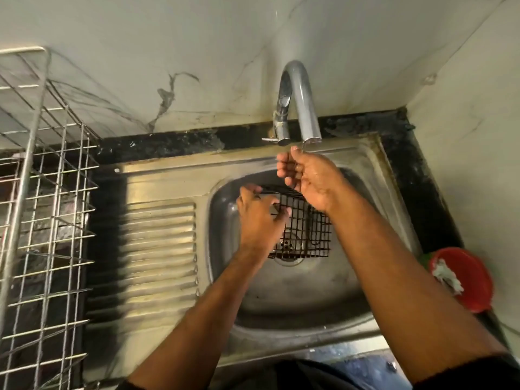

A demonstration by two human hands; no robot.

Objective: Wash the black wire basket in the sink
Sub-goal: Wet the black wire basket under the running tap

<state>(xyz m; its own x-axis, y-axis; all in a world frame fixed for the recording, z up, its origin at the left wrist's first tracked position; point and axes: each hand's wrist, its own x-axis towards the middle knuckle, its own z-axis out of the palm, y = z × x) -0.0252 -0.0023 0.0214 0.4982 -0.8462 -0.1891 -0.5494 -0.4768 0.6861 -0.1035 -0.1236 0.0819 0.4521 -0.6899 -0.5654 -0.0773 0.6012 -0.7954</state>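
Pale marbled wall panels (213, 38) are backing a steel sink (295, 299) set in a dark counter, and the black wire basket (306, 229) is sitting inside the bowl, toward its far side, lying over the drain (288, 247). The left hand (260, 218) is gripping the basket's left rim, fingers curled round the wire at the near-left corner. The right hand (306, 178) is hovering above the basket's far edge, just under the tap spout (302, 99), fingers loosely bent and holding nothing; its skin is looking wet. Whether water is running from the spout is too hard to tell. Left of the bowl, the ribbed draining board (157, 249) is forming part of the same steel unit. Further left, a silver wire rack (47, 192) is standing on the counter against the wall. On the right, beside the sink's edge, a red bowl (467, 280) is holding something pale and crumpled
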